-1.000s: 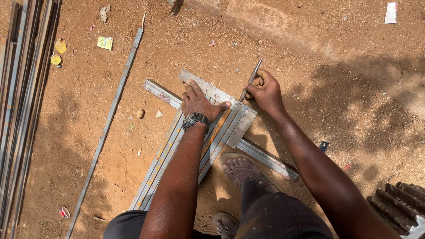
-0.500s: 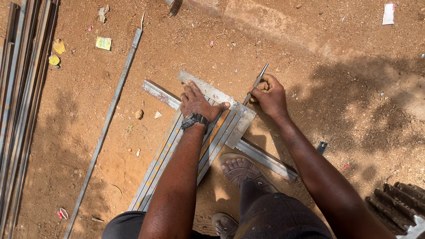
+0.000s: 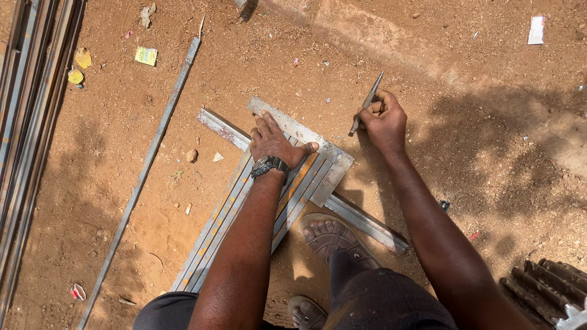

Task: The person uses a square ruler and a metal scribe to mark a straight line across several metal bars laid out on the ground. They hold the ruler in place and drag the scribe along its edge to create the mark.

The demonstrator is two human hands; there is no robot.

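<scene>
Item, nearest: sandalled foot (image 3: 333, 237) planted on the red dirt ground (image 3: 465, 153), toes just beside the near end of a long angle bar (image 3: 361, 218) that runs crosswise under the work.

Item: bundle of metal strips (image 3: 229, 223), laid side by side, slanting from lower left up toward the middle; the far ends rest over the angle bar.

Item: left hand (image 3: 274, 142), wristwatch (image 3: 269, 165) on the wrist, fingers spread and pressed flat on a try square blade (image 3: 293, 129) that lies across the strip ends. Thumb points right along the blade.

Item: right hand (image 3: 382, 119), clear of the strips to their right, closed in a fist around a thin metal scriber (image 3: 365, 104); the tool points up and away, tip off the metal.

Item, left: 1 loose flat bar (image 3: 147, 168) lying on the dirt, well apart from the bundle.

Item, far left edge: stack of long steel bars (image 3: 27, 116).

Item, farthest: scraps of litter, among them a yellow-green wrapper (image 3: 146, 56) and a white slip (image 3: 536, 30).
</scene>
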